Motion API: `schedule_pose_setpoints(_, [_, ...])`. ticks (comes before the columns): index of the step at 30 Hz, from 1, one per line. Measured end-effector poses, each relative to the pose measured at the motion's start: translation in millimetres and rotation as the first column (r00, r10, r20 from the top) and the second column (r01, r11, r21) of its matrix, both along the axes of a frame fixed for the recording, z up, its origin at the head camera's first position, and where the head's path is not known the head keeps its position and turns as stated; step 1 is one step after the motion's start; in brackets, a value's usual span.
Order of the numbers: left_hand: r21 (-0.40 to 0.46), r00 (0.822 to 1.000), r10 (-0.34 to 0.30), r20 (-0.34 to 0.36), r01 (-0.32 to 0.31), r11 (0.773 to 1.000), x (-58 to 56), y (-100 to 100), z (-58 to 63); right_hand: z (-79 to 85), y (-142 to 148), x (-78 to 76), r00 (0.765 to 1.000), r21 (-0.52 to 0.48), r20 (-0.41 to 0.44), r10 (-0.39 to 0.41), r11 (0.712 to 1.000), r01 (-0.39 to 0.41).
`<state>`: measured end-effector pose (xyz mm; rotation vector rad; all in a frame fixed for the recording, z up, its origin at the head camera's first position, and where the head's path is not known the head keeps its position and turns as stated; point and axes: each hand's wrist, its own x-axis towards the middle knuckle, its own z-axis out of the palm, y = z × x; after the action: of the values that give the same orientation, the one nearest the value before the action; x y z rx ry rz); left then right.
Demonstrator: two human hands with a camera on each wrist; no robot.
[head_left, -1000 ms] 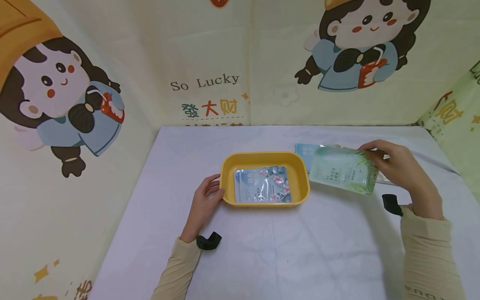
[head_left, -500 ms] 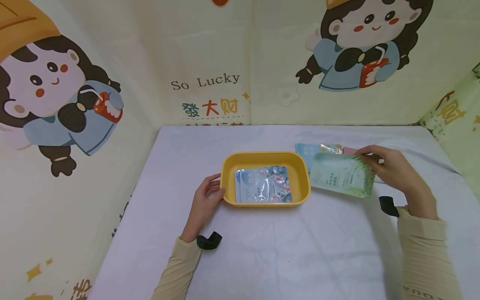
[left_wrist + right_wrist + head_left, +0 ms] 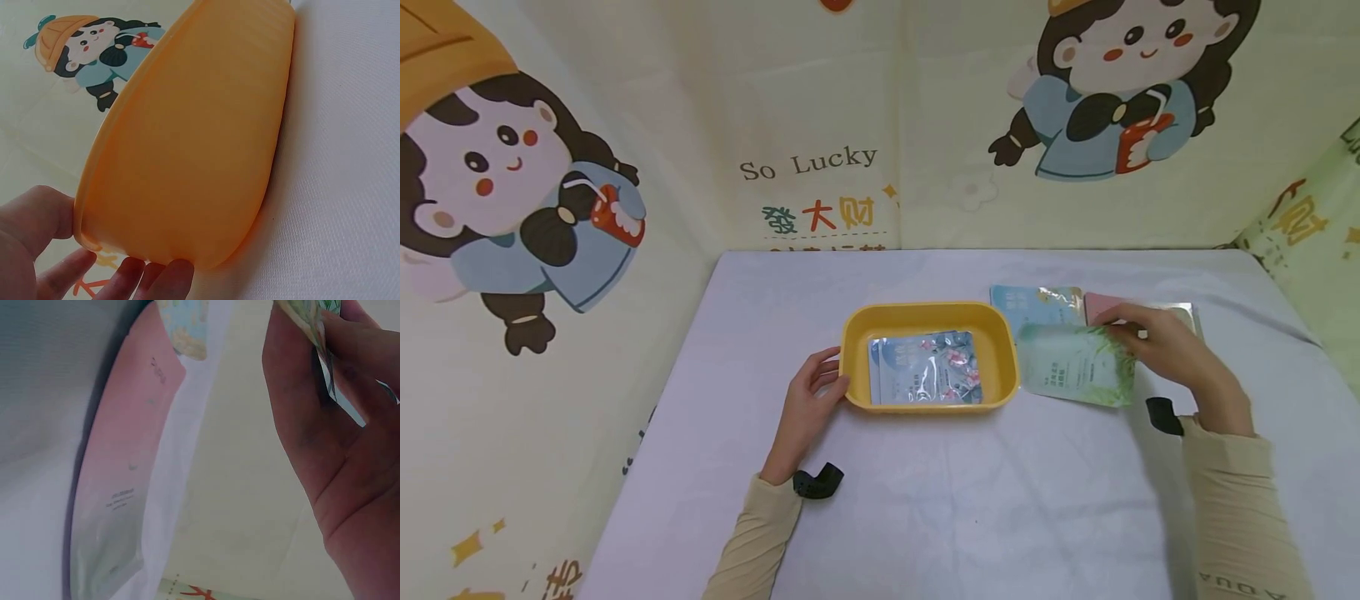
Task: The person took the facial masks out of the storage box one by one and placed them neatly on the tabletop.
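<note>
At the left end of a yellow plastic tray [image 3: 928, 408], my left hand [image 3: 808, 400] holds on, its thumb at the rim and fingertips against the outer wall, as the left wrist view shows. Two blue floral face mask packets [image 3: 925, 368] lie overlapping inside. My right hand [image 3: 1172, 346] pinches the upper right corner of a green face mask packet [image 3: 1075, 367] just right of the tray. Behind it lies a light blue packet [image 3: 1033, 305], partly covered. A pink packet [image 3: 128, 462] that fades to silver lies beyond my right hand.
A white cloth covers the table [image 3: 910, 500]. Printed cream curtains [image 3: 940, 125] hang at the back and left of it, right behind the far edge. The right-hand packets sit near that far edge.
My right hand has come nearer and left with the green packet, lowering it beside the tray. More of the light blue and pink packets now shows. My left hand and the tray stay put.
</note>
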<state>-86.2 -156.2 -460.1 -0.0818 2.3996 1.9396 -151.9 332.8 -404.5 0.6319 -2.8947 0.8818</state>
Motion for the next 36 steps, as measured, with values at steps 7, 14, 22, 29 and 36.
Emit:
schedule_pose_setpoints(7, [-0.015, 1.000, 0.009, 0.008, -0.009, 1.000, 0.1, 0, 0.7, -9.7, -3, -2.6, 0.998, -0.037, 0.024, 0.058, 0.998, -0.057])
schedule_pose_setpoints(14, [-0.033, 1.000, 0.012, 0.008, -0.011, 0.999, 1.1, 0, 1.7, -16.4, -6, -5.1, 0.995, 0.003, 0.086, 0.056, 0.998, -0.056])
schedule_pose_setpoints(22, [-0.031, 1.000, 0.007, 0.013, -0.006, 0.999, 0.2, 0, 2.3, -23.5, -9, -6.2, 0.977, -0.014, 0.208, 0.037, 0.999, -0.035])
schedule_pose_setpoints(29, [-0.015, 1.000, 0.003, 0.008, -0.003, 1.000, 0.2, 0, 2.8, -31.3, -13, -8.0, 0.988, 0.020, 0.148, 0.040, 0.999, -0.043])
schedule_pose_setpoints(36, [0.005, 1.000, -0.006, 0.015, 0.006, 1.000, -0.3, 0, 3.2, -31.1, -17, -7.7, 0.990, 0.069, 0.128, 0.060, 0.995, -0.069])
